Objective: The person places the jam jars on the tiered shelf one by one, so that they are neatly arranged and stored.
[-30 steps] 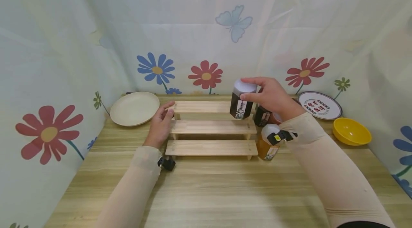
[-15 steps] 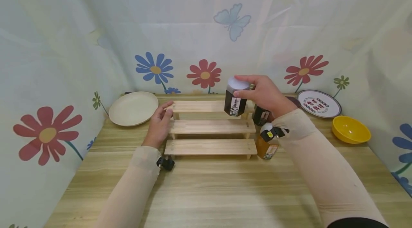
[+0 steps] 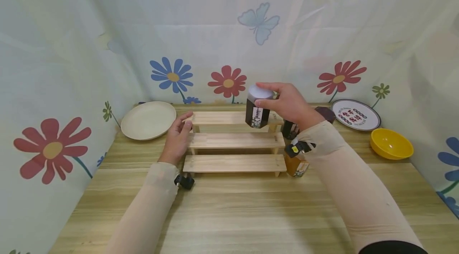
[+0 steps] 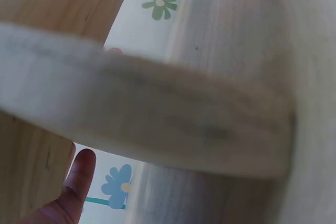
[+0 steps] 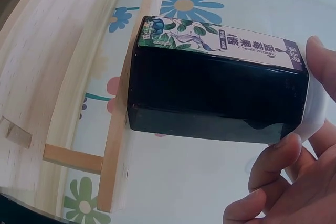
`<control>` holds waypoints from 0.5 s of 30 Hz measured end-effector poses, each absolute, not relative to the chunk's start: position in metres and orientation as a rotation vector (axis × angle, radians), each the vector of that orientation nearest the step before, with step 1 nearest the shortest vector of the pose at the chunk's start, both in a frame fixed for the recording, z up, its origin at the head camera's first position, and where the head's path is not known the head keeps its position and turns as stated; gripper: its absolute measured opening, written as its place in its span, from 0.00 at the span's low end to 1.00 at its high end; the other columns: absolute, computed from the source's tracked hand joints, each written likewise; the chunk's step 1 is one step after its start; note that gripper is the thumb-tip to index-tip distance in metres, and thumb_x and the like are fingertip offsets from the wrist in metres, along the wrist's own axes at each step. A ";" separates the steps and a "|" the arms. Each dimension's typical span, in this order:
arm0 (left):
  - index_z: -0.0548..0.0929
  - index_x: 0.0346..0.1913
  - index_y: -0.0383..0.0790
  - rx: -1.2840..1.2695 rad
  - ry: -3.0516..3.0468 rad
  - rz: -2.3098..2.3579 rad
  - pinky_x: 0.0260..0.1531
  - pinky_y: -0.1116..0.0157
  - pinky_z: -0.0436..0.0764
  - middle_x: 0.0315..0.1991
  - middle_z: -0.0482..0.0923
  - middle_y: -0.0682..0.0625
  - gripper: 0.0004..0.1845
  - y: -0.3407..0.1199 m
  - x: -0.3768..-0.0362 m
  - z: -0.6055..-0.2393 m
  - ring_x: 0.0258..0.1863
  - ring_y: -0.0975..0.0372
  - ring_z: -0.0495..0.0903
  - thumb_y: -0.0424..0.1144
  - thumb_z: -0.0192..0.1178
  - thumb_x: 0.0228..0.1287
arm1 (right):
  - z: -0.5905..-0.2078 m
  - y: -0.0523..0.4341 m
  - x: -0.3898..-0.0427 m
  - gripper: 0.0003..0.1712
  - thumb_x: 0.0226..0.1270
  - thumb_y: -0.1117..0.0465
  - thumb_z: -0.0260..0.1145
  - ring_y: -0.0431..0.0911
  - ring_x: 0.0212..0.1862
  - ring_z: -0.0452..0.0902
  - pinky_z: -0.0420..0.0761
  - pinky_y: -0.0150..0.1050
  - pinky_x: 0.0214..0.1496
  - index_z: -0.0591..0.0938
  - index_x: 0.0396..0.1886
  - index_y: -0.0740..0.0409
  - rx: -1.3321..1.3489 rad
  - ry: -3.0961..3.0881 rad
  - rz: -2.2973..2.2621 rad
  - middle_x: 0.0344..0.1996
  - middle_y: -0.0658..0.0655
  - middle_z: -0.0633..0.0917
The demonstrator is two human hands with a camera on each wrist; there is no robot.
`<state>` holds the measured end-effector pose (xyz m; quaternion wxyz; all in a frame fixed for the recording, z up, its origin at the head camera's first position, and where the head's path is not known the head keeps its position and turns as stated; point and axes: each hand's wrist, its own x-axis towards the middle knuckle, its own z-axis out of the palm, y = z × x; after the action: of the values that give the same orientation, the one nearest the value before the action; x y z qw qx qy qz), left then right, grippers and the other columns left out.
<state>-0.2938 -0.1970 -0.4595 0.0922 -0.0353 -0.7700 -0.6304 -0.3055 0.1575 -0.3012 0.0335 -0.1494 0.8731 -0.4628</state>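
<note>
My right hand [image 3: 292, 104] grips a blueberry jam jar [image 3: 257, 114] by its white lid, over the right part of the top step of a three-step wooden rack [image 3: 234, 140]. Seen from the right wrist, the jar [image 5: 220, 87] has dark contents and a leafy label; its base is at the step's edge. My left hand [image 3: 177, 138] holds the left end of the top step, thumb in front. One finger [image 4: 79, 177] shows under the wood in the left wrist view. Right of the rack stand an orange jar [image 3: 297, 167] and a dark jar [image 3: 289, 129], partly hidden by my right wrist.
Another dark jar [image 3: 325, 113] stands behind my right forearm. A cream plate [image 3: 148, 121] lies at the back left of the table [image 3: 229, 214]. At the right are a patterned white plate [image 3: 356, 115] and a yellow bowl [image 3: 391, 144]. A flowered curtain [image 3: 215, 39] surrounds the table.
My right hand has moved left with the jam jar, farther in over the top step. The left hand keeps its place on the rack.
</note>
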 end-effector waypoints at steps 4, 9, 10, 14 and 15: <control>0.73 0.77 0.51 -0.101 -2.273 -1.873 0.64 0.53 0.72 0.63 0.77 0.37 0.24 -0.197 -0.294 -0.460 0.63 0.52 0.75 0.50 0.49 0.85 | -0.302 0.156 -0.307 0.37 0.71 0.55 0.75 0.55 0.61 0.74 0.77 0.46 0.57 0.75 0.77 0.45 -0.461 2.661 -1.457 0.74 0.60 0.74; 0.73 0.77 0.51 -0.102 -2.269 -1.871 0.63 0.57 0.72 0.64 0.77 0.39 0.24 -0.197 -0.295 -0.460 0.62 0.54 0.75 0.50 0.49 0.86 | -0.302 0.154 -0.308 0.37 0.71 0.56 0.75 0.55 0.62 0.73 0.77 0.47 0.59 0.75 0.77 0.46 -0.480 2.659 -1.461 0.73 0.61 0.74; 0.73 0.77 0.50 -0.103 -2.268 -1.873 0.63 0.57 0.72 0.64 0.77 0.39 0.24 -0.197 -0.295 -0.460 0.62 0.54 0.75 0.50 0.49 0.85 | -0.302 0.153 -0.308 0.37 0.71 0.56 0.75 0.55 0.61 0.74 0.77 0.47 0.59 0.75 0.77 0.46 -0.487 2.663 -1.458 0.73 0.61 0.75; 0.73 0.77 0.48 -0.103 -2.262 -1.880 0.61 0.58 0.72 0.62 0.77 0.37 0.24 -0.197 -0.296 -0.461 0.61 0.53 0.75 0.50 0.50 0.85 | -0.302 0.150 -0.310 0.37 0.70 0.56 0.76 0.55 0.60 0.75 0.78 0.46 0.58 0.76 0.77 0.48 -0.501 2.669 -1.461 0.71 0.61 0.76; 0.73 0.77 0.48 -0.101 -2.261 -1.882 0.61 0.58 0.72 0.62 0.78 0.37 0.24 -0.197 -0.297 -0.461 0.61 0.53 0.75 0.50 0.50 0.85 | -0.302 0.149 -0.310 0.37 0.70 0.56 0.76 0.55 0.60 0.75 0.78 0.46 0.58 0.76 0.77 0.47 -0.499 2.665 -1.467 0.71 0.61 0.77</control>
<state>-0.2966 -0.1970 -0.4614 0.0986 -0.0343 -0.7644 -0.6363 -0.3105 0.1495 -0.3021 0.0293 -0.1617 0.8642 -0.4756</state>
